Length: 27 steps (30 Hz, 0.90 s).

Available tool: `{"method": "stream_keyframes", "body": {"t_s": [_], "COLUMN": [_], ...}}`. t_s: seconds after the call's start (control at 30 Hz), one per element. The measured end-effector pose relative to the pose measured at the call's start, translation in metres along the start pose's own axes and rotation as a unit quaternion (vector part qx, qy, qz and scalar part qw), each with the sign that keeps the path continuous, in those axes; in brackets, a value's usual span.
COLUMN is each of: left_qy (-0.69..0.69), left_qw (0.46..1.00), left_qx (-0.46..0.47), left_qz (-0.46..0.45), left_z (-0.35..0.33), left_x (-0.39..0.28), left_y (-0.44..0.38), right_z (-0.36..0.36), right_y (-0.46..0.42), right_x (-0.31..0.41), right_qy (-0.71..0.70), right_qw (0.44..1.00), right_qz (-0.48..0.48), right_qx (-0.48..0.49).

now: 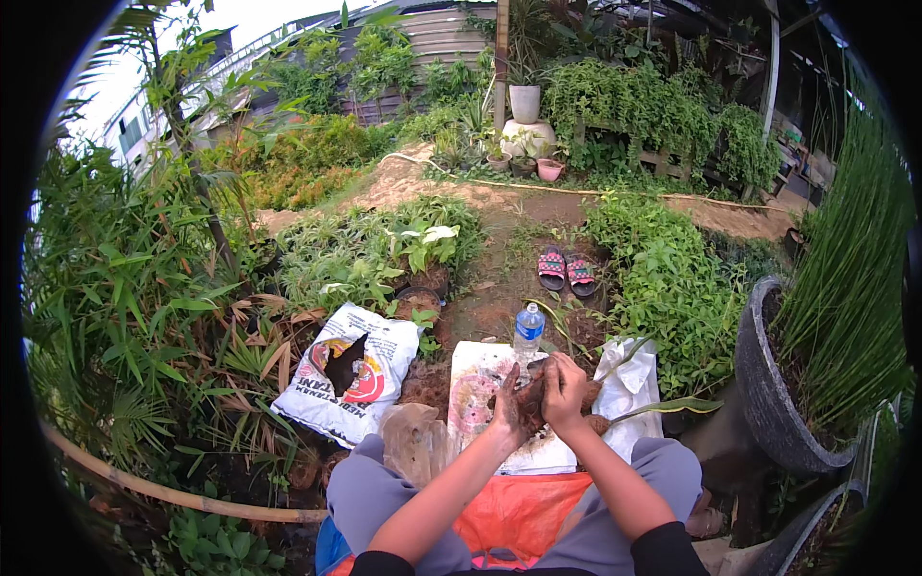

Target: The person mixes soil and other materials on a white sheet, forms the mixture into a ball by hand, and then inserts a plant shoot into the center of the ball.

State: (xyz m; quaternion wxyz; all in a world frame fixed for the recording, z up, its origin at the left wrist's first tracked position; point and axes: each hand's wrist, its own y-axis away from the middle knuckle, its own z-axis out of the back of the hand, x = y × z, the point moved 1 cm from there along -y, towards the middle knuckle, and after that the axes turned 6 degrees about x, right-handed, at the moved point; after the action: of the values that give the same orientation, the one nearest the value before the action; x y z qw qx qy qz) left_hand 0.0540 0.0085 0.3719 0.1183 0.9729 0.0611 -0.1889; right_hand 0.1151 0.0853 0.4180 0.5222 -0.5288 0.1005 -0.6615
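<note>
My left hand [513, 410] and my right hand [564, 392] meet in front of me, above a stained white sheet [472, 417]. Dark soil coats the left palm and the fingertips. Some dark brown matter shows between the hands, but the fingers hide whether it is a clump or only soil on the skin. Just beyond them stands a capped clear plastic water bottle [529, 330] with a blue label. Right of my right hand, brown fibrous clumps [597, 423] lie partly hidden, near a long yellow-edged green leaf [670, 407].
At left lies a torn-open printed white sack [353, 374] of dark potting mix, near a crumpled clear plastic bag [414, 443]. A white plastic sack [630, 381] lies right. An orange sheet [515, 507] spans my lap. Sandals [566, 271] sit ahead; a large grey pot [774, 403] stands right.
</note>
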Motion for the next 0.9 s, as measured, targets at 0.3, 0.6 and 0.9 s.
{"method": "stream_keyframes", "body": {"t_s": [0.3,0.6,0.9], "left_qy": [0.007,-0.052,0.01], "left_qw": [0.994,0.997,0.991], "left_qx": [-0.062,-0.045,-0.06], "left_qz": [-0.095,-0.017,-0.119], "left_z": [0.017,-0.002,0.036], "left_x": [-0.005,-0.012,-0.001], "left_y": [0.006,0.017,-0.005], "right_z": [-0.002,-0.016,-0.009], "right_y": [-0.005,-0.003,-0.011], "right_x": [0.03,0.009,0.042], "right_qy": [0.146,-0.109,0.159], "right_qw": [0.936,0.985,0.941], "right_qz": [0.242,-0.133,0.151], "right_qx": [0.212,0.01,0.256]}}
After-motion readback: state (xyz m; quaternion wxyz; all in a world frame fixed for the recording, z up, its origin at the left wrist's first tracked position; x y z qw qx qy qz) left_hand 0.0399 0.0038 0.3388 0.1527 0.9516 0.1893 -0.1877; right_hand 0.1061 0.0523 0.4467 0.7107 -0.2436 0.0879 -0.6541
